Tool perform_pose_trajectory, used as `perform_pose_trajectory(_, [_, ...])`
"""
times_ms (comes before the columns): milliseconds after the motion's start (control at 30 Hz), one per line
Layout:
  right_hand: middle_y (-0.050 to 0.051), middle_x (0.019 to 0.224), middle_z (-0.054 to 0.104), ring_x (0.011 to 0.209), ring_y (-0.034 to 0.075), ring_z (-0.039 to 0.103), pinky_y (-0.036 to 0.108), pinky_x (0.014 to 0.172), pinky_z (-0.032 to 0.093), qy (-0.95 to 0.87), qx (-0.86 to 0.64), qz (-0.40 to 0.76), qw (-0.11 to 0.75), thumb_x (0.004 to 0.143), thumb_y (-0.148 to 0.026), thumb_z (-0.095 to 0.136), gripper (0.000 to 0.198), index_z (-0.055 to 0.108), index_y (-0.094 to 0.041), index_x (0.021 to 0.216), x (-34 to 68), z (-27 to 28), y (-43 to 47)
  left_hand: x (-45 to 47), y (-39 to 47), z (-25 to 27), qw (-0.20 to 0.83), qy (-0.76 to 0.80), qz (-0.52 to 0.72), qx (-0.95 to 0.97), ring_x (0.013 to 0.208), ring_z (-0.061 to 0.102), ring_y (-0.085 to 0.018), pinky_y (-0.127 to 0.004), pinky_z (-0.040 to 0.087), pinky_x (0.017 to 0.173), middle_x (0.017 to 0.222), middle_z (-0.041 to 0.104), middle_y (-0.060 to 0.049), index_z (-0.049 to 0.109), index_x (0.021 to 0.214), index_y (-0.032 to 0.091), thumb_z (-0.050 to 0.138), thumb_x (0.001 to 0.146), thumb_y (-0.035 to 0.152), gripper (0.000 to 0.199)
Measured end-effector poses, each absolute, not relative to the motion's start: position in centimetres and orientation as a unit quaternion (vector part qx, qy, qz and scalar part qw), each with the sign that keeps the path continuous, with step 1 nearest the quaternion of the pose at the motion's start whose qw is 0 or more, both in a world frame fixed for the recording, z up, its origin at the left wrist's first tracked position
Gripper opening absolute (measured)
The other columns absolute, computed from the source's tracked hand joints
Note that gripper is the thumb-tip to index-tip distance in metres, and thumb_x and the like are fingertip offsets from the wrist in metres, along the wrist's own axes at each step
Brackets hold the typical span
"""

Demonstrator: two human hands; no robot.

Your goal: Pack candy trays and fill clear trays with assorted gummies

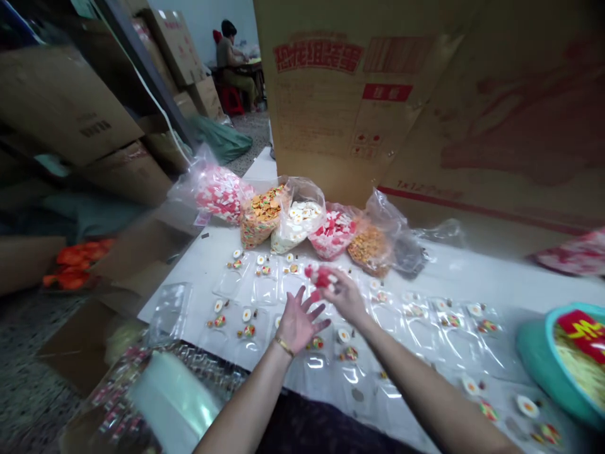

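Observation:
My right hand (346, 296) is closed round a bunch of small red and white pieces (320, 277), too blurred to name more exactly. Beside and a little below it, my left hand (299, 323) is palm up with its fingers spread and nothing in it. Under both hands, rows of clear plastic bags (267, 290) lie flat on the white table (189, 268). On them sit small fried-egg pieces (246, 314) and colourful food-like pieces. Just beyond my right hand stands an open bag of red and white pieces (334, 230).
More open bags, including one of white egg pieces (302, 217) and one of orange pieces (265, 211), line the table's back. Behind them rises a large carton (331, 126). A turquoise basin (534, 343) stands at right. Another person (231, 60) sits far back.

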State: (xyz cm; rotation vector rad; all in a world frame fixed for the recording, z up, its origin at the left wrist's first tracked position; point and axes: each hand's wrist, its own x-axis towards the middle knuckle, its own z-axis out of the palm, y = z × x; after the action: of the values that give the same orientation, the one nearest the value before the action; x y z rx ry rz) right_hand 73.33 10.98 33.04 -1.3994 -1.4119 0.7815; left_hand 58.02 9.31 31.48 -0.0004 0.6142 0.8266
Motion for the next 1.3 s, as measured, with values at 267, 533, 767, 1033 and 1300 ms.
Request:
perform_pose_trajectory(267, [0.013, 0.137, 0.033, 0.123, 0.025, 0.033, 0.047, 0.097, 0.031, -0.745, -0.586, 0.235, 0.215, 0.07, -0.013, 0.051, 0.068, 0.029, -0.019, 0.135, 66.8, 29.9, 2.3, 57.5, 7.7, 26.5, 0.866, 0.337, 0.356, -0.097, 0.088, 0.06, -0.022, -0.037, 0.044, 0.084, 0.083, 0.066, -0.008, 0.063, 0.079, 0.014, 0.05, 0.075, 0.04, 0.029])
perform_pose_trajectory(533, [0.008, 0.139, 0.031, 0.128, 0.02, 0.025, 0.043, 0.102, 0.027, -0.661, -0.589, 0.304, 0.352, 0.08, -0.022, 0.048, 0.06, 0.027, -0.025, 0.135, 70.8, 29.8, -1.9, 60.5, 5.8, 26.7, 0.871, 0.344, 0.342, -0.069, 0.067, 0.061, -0.014, -0.029, 0.048, 0.07, 0.073, 0.065, -0.003, 0.063, 0.089, 0.018, 0.05, 0.077, 0.031, 0.022])
perform_pose_trajectory(767, [0.007, 0.112, 0.057, 0.106, 0.018, 0.051, 0.037, 0.089, 0.043, -0.593, -0.622, 0.257, 0.441, 0.081, -0.024, 0.051, 0.032, 0.056, -0.026, 0.112, 75.9, 29.2, -5.7, 64.8, 2.4, 27.3, 0.874, 0.354, 0.326, -0.059, 0.063, 0.059, -0.013, -0.027, 0.047, 0.062, 0.07, 0.063, -0.002, 0.06, 0.08, 0.016, 0.051, 0.077, 0.027, 0.015])
perform_pose_trajectory(1033, [0.003, 0.075, 0.063, 0.074, 0.015, 0.059, 0.027, 0.068, 0.047, -0.57, -0.67, 0.178, 0.441, 0.082, -0.026, 0.049, 0.016, 0.064, -0.023, 0.083, 86.7, 30.1, -11.9, 75.0, -3.3, 27.2, 0.895, 0.345, 0.28, -0.04, 0.061, 0.058, -0.014, -0.024, 0.045, 0.05, 0.072, 0.062, -0.006, 0.06, 0.078, 0.015, 0.047, 0.077, 0.027, 0.017])
perform_pose_trajectory(1300, [0.005, 0.095, 0.065, 0.09, 0.017, 0.059, 0.031, 0.08, 0.046, -0.519, -0.653, 0.243, 0.495, 0.082, -0.023, 0.045, 0.017, 0.059, -0.023, 0.092, 90.5, 30.7, -16.4, 80.8, -5.6, 26.9, 0.892, 0.395, 0.221, -0.007, 0.071, 0.062, -0.019, -0.031, 0.05, 0.062, 0.074, 0.064, -0.007, 0.061, 0.086, 0.014, 0.045, 0.078, 0.028, 0.023])
